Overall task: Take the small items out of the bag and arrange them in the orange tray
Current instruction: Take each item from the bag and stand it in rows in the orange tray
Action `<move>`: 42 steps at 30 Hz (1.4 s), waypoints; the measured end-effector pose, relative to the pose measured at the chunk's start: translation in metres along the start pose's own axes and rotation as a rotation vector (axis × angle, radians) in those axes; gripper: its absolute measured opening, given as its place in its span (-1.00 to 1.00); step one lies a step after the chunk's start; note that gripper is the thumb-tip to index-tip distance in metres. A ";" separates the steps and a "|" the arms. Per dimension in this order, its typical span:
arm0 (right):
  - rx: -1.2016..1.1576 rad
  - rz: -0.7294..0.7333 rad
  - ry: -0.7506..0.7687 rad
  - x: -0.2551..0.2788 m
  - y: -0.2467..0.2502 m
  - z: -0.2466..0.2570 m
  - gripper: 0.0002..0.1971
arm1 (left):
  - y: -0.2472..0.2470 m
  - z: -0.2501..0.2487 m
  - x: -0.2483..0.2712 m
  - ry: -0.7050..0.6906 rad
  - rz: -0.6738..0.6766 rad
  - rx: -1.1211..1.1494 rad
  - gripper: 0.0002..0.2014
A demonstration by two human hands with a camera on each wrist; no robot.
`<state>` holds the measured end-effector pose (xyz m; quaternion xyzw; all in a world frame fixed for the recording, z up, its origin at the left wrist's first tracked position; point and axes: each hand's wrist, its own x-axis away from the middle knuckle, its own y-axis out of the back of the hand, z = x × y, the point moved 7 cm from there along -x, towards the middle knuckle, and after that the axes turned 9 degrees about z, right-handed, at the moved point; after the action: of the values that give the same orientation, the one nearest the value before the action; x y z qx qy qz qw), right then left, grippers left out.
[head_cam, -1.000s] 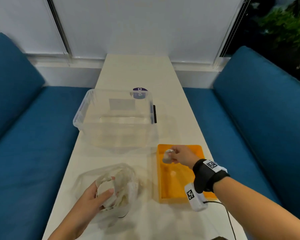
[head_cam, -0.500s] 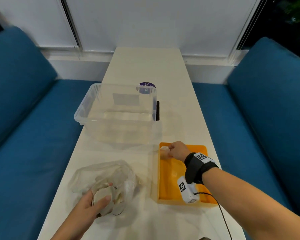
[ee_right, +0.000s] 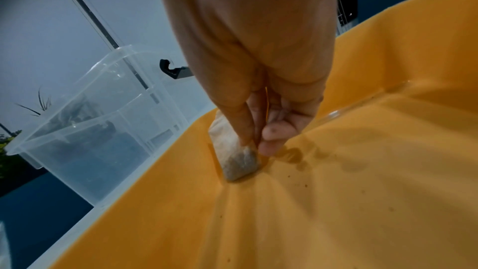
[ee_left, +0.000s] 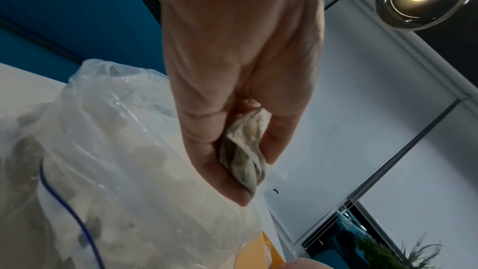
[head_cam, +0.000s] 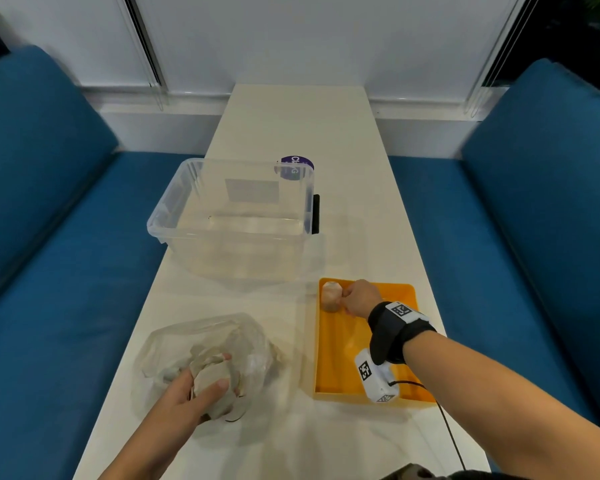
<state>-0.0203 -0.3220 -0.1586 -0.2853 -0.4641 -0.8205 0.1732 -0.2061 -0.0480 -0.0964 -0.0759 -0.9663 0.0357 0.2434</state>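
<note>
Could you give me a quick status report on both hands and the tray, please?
Right hand pinches a pouch, touching down in the orange tray's far left corner. Left hand grips another pouch at the bag. Nothing obstructing.

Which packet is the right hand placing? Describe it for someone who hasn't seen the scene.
Find the orange tray at the white table's near right. In its far left corner lies one pale packet, pinched by the right hand. Its neighbours sit in the clear bag.

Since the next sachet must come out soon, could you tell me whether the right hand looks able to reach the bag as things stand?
Probably yes: bare table separates the right hand from the bag, though its grip holds a sachet.
</note>
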 end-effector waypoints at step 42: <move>-0.202 0.080 0.648 0.157 -0.013 0.066 -0.93 | -0.037 -0.062 -0.019 -0.170 0.076 -0.147 -0.65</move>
<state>-0.1294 -0.2620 -0.0420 -0.0434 -0.2897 -0.9029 0.3146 -0.1649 -0.0852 -0.0468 -0.1267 -0.9799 -0.0198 0.1528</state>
